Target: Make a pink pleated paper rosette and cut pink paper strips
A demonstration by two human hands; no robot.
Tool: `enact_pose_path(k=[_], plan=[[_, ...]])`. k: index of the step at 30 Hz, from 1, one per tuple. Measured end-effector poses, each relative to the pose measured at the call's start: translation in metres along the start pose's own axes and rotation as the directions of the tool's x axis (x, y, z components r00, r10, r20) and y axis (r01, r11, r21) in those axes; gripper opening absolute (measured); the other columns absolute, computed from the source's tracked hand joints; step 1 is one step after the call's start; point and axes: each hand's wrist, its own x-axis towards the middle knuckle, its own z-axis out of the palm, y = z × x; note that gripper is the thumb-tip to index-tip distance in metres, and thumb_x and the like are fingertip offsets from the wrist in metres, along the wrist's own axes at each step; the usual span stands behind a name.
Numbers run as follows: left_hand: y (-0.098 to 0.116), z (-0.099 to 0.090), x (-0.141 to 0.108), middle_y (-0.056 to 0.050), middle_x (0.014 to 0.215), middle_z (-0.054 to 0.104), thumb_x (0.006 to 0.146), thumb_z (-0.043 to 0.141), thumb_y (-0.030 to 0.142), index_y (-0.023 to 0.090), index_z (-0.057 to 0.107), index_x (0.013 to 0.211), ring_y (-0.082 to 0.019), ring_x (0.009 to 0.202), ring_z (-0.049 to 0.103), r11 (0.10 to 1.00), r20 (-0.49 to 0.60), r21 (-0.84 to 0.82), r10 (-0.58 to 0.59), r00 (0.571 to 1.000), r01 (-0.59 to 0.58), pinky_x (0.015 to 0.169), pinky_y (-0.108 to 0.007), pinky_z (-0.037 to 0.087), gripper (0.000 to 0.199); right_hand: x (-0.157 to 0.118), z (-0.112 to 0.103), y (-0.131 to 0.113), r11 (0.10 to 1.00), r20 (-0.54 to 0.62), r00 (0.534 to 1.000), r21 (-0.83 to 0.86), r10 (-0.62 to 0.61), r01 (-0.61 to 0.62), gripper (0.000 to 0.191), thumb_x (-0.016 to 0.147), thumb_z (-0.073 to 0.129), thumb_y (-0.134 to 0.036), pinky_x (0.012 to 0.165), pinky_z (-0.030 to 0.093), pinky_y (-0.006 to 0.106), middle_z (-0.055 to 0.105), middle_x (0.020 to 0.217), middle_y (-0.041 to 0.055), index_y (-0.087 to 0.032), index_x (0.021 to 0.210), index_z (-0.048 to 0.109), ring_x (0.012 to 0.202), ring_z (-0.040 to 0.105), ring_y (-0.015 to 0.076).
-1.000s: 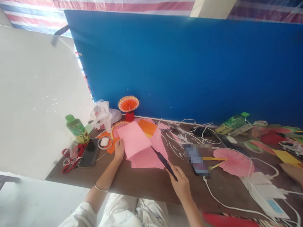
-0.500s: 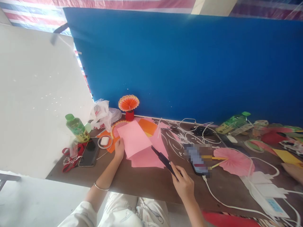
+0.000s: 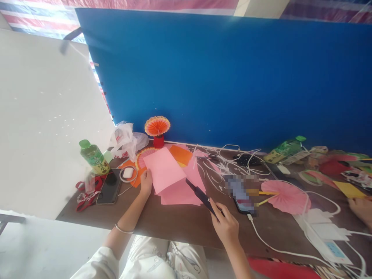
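Observation:
A pink paper sheet (image 3: 164,168) is held up at its left edge by my left hand (image 3: 146,183), fingers closed on it. My right hand (image 3: 223,221) grips a slim black tool (image 3: 203,199) whose tip points up and left, close to the sheet's lower right corner. I cannot make out exactly what tool it is. More pink paper (image 3: 180,197) lies on the table beneath the held sheet, with orange paper (image 3: 180,155) behind it. An orange paper fan (image 3: 157,126) stands in a red holder (image 3: 158,142) at the back.
Green bottles (image 3: 94,157) stand left and lean at back right. A dark phone (image 3: 109,186), tangled white cables (image 3: 215,170), a lit phone (image 3: 242,195), a pink fan (image 3: 286,197) and a power strip (image 3: 334,250) lie around. Another person's hand (image 3: 362,209) holds yellow paper at far right.
My hands, the pink sheet and the black tool stay almost in place. At far right, the other person's hand has moved slightly, and the whole view has shifted a little.

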Motion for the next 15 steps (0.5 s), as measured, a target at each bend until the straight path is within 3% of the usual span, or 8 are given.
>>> enact_pose_path(k=[9,15], plan=[[-0.0042,0.0001,0.0014,0.004,0.054,0.032,0.079,0.043,0.049,0.019,0.035,0.056,-0.009,0.05,0.03,1.0,0.004,0.011,0.001,1.0,-0.001,0.047,-0.023,0.025,0.038,0.0052,-0.0019,-0.001,0.989,-0.152,0.979,-0.08,-0.134,0.123,0.044,0.079,0.051,-0.009,0.072,0.046,0.02,0.065,0.083,0.0031,-0.026,0.119,0.056,0.068,0.062,0.0108],[-0.0036,0.0001,0.0014,0.004,0.054,0.031,0.079,0.043,0.048,0.019,0.034,0.056,-0.009,0.051,0.029,1.0,0.001,0.021,0.009,1.0,-0.009,0.048,-0.023,0.025,0.038,0.007,-0.0019,-0.0021,0.985,-0.166,0.973,-0.097,-0.158,0.144,0.05,0.079,0.05,-0.008,0.071,0.044,0.019,0.064,0.083,0.0026,-0.027,0.125,0.05,0.068,0.06,0.0103]])
